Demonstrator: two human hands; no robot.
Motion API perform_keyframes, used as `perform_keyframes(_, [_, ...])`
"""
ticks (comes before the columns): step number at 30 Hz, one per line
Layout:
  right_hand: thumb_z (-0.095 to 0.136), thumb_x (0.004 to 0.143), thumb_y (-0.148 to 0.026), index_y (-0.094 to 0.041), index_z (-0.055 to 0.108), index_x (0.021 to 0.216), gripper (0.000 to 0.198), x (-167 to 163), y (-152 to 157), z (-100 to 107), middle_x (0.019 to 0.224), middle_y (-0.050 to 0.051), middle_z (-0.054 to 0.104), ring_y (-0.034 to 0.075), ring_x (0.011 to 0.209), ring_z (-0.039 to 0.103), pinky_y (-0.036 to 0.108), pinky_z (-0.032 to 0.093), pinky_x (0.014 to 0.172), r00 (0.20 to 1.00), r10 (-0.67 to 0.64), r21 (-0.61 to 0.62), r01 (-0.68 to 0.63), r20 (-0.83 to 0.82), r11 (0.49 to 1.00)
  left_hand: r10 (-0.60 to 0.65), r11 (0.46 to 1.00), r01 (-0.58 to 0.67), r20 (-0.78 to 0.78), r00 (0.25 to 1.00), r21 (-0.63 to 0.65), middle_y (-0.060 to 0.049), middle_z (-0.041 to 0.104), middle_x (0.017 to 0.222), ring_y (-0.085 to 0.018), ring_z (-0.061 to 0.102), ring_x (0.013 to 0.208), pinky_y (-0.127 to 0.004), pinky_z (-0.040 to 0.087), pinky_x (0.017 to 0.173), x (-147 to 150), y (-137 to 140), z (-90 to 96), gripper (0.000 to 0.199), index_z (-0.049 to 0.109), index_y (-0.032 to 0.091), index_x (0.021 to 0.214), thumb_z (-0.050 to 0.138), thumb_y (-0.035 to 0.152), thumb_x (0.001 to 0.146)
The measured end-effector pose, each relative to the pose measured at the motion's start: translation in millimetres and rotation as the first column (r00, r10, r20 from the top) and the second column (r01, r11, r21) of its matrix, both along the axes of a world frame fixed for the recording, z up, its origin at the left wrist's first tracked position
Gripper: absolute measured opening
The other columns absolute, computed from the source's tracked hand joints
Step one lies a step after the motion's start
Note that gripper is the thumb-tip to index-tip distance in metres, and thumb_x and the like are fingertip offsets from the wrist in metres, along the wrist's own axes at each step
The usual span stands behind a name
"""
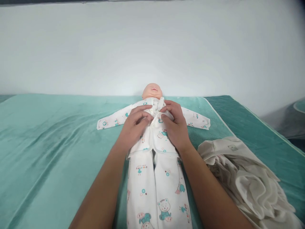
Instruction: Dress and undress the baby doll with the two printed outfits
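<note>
**Fastening point at the doll's chest, both hands converging on it**

Working on the front placket of the printed top (pixel 156 135), both hands meet at the chest of the doll (pixel 152 92), which lies on its back on the teal bed cover (pixel 47 143).

Left hand (pixel 135 122): fingers curled and pressed on the fabric just left of the button line, fingertips pointing across toward the other hand. It pinches or holds down the edge of the top; whether a button sits between the fingers cannot be told.

Right hand (pixel 175 122): thumb and forefinger drawn together at the upper placket, touching cloth directly opposite the left fingertips. The remaining fingers rest flat on the doll's chest.

Governing relation: the placket runs along the doll's long axis, straight away from the wearer, head at the far end and printed trousers (pixel 157 187) at the near end. The contact point lies between the two hands, at their fingertips; neither is clearly nearer. A further button (pixel 153 125) shows just below the fingertips, toward the wearer.

Sleeves are spread out to both sides of the hands, flat on the cover.

Containers: none in view. A loose heap of cream clothing (pixel 245 181) lies beside the right forearm, apart from the doll.
</note>
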State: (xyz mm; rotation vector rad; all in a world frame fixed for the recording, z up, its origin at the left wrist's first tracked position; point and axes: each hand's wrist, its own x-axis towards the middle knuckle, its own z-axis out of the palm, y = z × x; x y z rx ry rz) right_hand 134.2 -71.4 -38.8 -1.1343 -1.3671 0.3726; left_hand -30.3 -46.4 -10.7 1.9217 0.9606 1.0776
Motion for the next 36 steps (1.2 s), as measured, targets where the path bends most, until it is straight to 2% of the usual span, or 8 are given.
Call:
perform_keyframes(5, [0.05,0.085,-0.012,-0.026,0.059,0.088,0.016,0,-3,1,0.133,0.006,0.054,0.022,0.131,0.048,0.047,0.037,0.111,1.0,-0.009,0.056,0.007,0.021,0.998,-0.164,0.986,0.164,-0.149,0.975,-0.012,0.001,0.051,0.148,-0.026,0.039,0.142,-0.05,0.031,0.118,-10,1,8.9,0.013,0.062,0.023,0.076,0.06,0.029,0.087])
perform_keyframes(8, [0.049,0.086,-0.012,-0.026,0.06,0.093,0.02,-1,-5,4,0.133,0.005,0.058,0.023,0.129,0.05,0.047,0.039,0.11,0.99,0.063,0.101,-0.076,0.126,0.992,-0.189,0.982,0.189,-0.17,0.967,-0.014,0.001,0.047,0.152,-0.026,0.034,0.145,-0.05,0.033,0.116,-12,3,7.4,0.009,0.058,0.023,0.077,0.061,0.026,0.084])
perform_keyframes(11, [0.047,0.087,-0.012,-0.028,0.062,0.103,0.027,-2,-8,9,0.12,0.004,0.066,0.023,0.123,0.054,0.047,0.041,0.106,0.956,0.128,0.071,-0.152,0.262,0.986,-0.169,0.986,0.168,-0.154,0.973,-0.02,-0.002,0.046,0.151,-0.027,0.035,0.145,-0.051,0.037,0.114,-11,3,5.3,0.005,0.056,0.022,0.078,0.059,0.022,0.082])
perform_keyframes(16, [0.048,0.089,-0.013,-0.027,0.064,0.103,0.026,-4,-10,12,0.108,0.003,0.07,0.025,0.112,0.054,0.046,0.044,0.098,0.924,0.104,0.03,-0.124,0.368,0.992,-0.119,0.993,0.121,-0.142,0.983,0.001,-0.003,0.049,0.148,-0.026,0.037,0.143,-0.049,0.038,0.114,-5,-1,4.9,0.008,0.053,0.022,0.077,0.057,0.016,0.076])
perform_keyframes(24, [0.049,0.092,-0.015,-0.027,0.062,0.093,0.017,-6,-11,14,0.093,0.001,0.069,0.023,0.1,0.054,0.041,0.044,0.089,0.939,0.08,0.047,-0.101,0.334,0.994,-0.086,0.994,0.096,-0.156,0.984,0.058,-0.002,0.052,0.146,-0.025,0.04,0.141,-0.05,0.036,0.116,-4,-2,3.4,0.013,0.054,0.023,0.08,0.055,0.012,0.073])
perform_keyframes(32, [0.052,0.092,-0.02,-0.028,0.059,0.091,0.011,-6,-11,17,0.085,0.0,0.067,0.023,0.093,0.055,0.044,0.042,0.089,0.943,0.147,-0.092,-0.124,0.299,0.988,-0.049,0.992,0.066,-0.16,0.986,0.103,-0.002,0.056,0.142,-0.026,0.046,0.137,-0.051,0.045,0.106,-1,-5,0.8,0.021,0.06,0.023,0.079,0.052,0.007,0.07])
perform_keyframes(36, [0.051,0.092,-0.018,-0.027,0.06,0.096,0.013,-2,-12,21,0.091,0.0,0.068,0.023,0.095,0.056,0.043,0.041,0.091,0.913,0.215,-0.13,-0.181,0.345,0.975,-0.017,0.987,0.039,-0.138,0.99,0.158,-0.004,0.059,0.139,-0.025,0.048,0.135,-0.051,0.04,0.112,0,-5,-1.0,0.02,0.055,0.023,0.077,0.052,0.005,0.069])
